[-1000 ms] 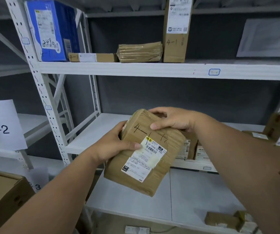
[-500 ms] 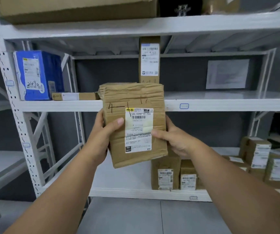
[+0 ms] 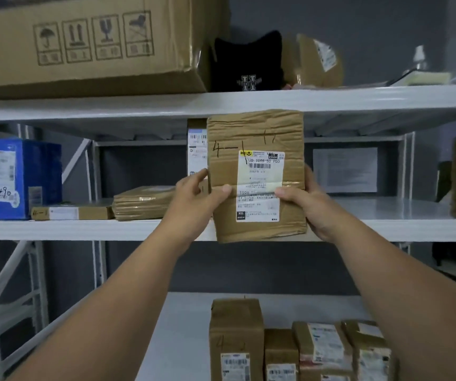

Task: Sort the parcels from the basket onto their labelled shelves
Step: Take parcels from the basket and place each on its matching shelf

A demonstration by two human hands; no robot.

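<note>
**Parcel "4-1" held upright at shelf front, not yet set down**

Near: both forearms reach up and fwd. L hand (image 3: pixel 202 192) and R hand (image 3: pixel 305 200) grasp the parcel (image 3: pixel 257 174) at its lower half, one per side edge. L thumb lies on the front face beside the label (image 3: pixel 259 185); R thumb on the label's right margin. Other fingers wrap behind, mostly hidden. Both grips firm, nothing loose.

Parcel: flat brown carton, long axis vertical, label face toward the camera, handwritten "4-1" upper left, reading upright. It sits above and between the hands; most of its bulk is over the grip line, so top-heavy in hand (judgement). Hands about level, neither clearly nearer the shelf.

Key relation: bottom edge hangs just below the lip of the mid shelf (image 3: pixel 83 229), in front of it, not on it. Parcel must rise over the lip, then go fwd (judgement).

Far: on that shelf, left of the parcel, a flat pack (image 3: pixel 143 203), a thin box (image 3: pixel 72 213) marked "4-1", a blue box (image 3: pixel 15 177). A tall box (image 3: pixel 196 144) stands right behind the parcel, mostly covered. Bare shelf lies to the right, behind R hand: likely landing spot, tho can't tell depth clearance.
</note>
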